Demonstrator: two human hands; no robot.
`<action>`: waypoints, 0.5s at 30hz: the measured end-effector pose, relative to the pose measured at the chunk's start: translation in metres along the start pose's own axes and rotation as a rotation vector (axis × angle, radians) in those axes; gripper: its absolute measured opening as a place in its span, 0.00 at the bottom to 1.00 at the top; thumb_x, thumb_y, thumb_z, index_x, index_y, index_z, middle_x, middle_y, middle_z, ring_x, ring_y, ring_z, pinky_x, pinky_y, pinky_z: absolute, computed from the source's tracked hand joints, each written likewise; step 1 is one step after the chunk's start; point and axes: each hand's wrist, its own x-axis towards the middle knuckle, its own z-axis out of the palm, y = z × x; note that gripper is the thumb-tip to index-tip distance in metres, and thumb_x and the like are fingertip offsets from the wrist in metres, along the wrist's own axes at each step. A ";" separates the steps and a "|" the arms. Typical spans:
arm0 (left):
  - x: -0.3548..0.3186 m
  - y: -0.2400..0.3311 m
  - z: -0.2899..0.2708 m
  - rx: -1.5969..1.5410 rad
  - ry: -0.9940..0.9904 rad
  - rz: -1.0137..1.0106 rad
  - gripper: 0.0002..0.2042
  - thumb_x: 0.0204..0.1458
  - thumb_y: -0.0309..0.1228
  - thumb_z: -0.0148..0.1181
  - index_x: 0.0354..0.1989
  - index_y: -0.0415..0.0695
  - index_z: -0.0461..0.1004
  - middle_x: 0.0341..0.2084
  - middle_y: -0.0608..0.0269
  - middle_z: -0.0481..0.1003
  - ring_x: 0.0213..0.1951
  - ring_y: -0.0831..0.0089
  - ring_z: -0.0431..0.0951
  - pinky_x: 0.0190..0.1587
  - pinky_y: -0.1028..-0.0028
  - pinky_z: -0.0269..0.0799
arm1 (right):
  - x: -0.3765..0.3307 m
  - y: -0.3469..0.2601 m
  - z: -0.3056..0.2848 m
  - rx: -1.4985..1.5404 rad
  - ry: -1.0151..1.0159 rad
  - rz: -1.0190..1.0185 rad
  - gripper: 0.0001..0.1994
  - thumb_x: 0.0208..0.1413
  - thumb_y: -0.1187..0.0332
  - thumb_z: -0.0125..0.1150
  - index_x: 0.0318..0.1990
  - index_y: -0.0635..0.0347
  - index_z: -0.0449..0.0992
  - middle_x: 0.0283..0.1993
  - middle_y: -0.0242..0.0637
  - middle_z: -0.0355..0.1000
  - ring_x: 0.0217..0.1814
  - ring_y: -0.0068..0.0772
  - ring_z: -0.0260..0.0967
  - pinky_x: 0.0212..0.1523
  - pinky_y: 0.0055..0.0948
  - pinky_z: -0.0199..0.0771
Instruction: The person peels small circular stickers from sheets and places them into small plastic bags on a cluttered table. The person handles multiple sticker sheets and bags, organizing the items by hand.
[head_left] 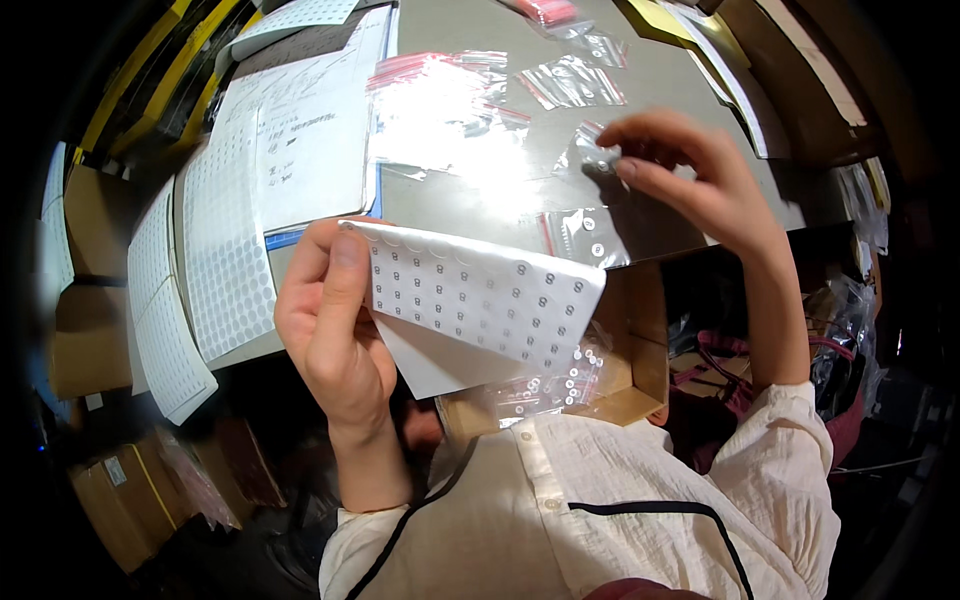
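Note:
My left hand (335,320) grips a white sheet of small round stickers (480,300) by its left edge, thumb on top, the sheet bent over and held above the table's near edge. My right hand (690,175) is raised over the table, its fingertips pinching a small clear plastic zip bag (590,150). Another small clear bag with a red strip (575,232) lies on the grey table (450,200) just below that hand.
Several clear bags with red zip strips (450,95) lie at the table's far middle. Sticker sheets (225,250) and a written paper (310,140) cover the left side. An open cardboard box (620,350) with bagged pieces sits at the table's near edge. More boxes (85,340) stand at left.

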 end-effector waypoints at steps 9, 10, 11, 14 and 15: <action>0.000 0.001 -0.006 -0.010 -0.029 -0.014 0.12 0.69 0.32 0.50 0.45 0.35 0.74 0.34 0.63 0.77 0.35 0.83 0.76 0.40 0.82 0.69 | 0.035 0.000 0.018 -0.284 -0.019 -0.195 0.07 0.50 0.76 0.59 0.37 0.65 0.72 0.33 0.45 0.74 0.35 0.47 0.72 0.36 0.38 0.71; 0.000 0.000 -0.006 -0.012 -0.031 -0.014 0.12 0.69 0.32 0.50 0.45 0.34 0.74 0.34 0.63 0.77 0.35 0.83 0.76 0.41 0.82 0.69 | 0.035 -0.003 0.019 -0.317 0.008 -0.245 0.05 0.49 0.76 0.59 0.34 0.65 0.71 0.31 0.49 0.72 0.36 0.56 0.69 0.37 0.43 0.71; 0.000 -0.001 -0.007 -0.017 -0.021 -0.011 0.12 0.69 0.32 0.50 0.44 0.34 0.74 0.34 0.63 0.77 0.35 0.82 0.76 0.41 0.82 0.70 | 0.036 -0.003 0.017 -0.365 -0.015 -0.214 0.06 0.51 0.77 0.61 0.36 0.65 0.71 0.32 0.46 0.73 0.35 0.49 0.70 0.36 0.39 0.71; 0.001 0.003 -0.004 -0.029 0.027 -0.019 0.12 0.68 0.32 0.51 0.44 0.34 0.74 0.33 0.63 0.77 0.34 0.82 0.76 0.40 0.82 0.70 | 0.044 -0.006 0.002 -0.436 -0.139 -0.014 0.10 0.53 0.74 0.67 0.40 0.66 0.73 0.31 0.40 0.75 0.31 0.34 0.72 0.34 0.32 0.71; 0.002 0.005 -0.001 -0.032 0.061 -0.026 0.12 0.68 0.32 0.51 0.43 0.34 0.74 0.33 0.63 0.77 0.33 0.82 0.75 0.39 0.82 0.70 | 0.048 -0.005 -0.005 -0.438 -0.168 0.011 0.10 0.54 0.70 0.68 0.38 0.66 0.73 0.27 0.40 0.73 0.29 0.32 0.70 0.32 0.32 0.70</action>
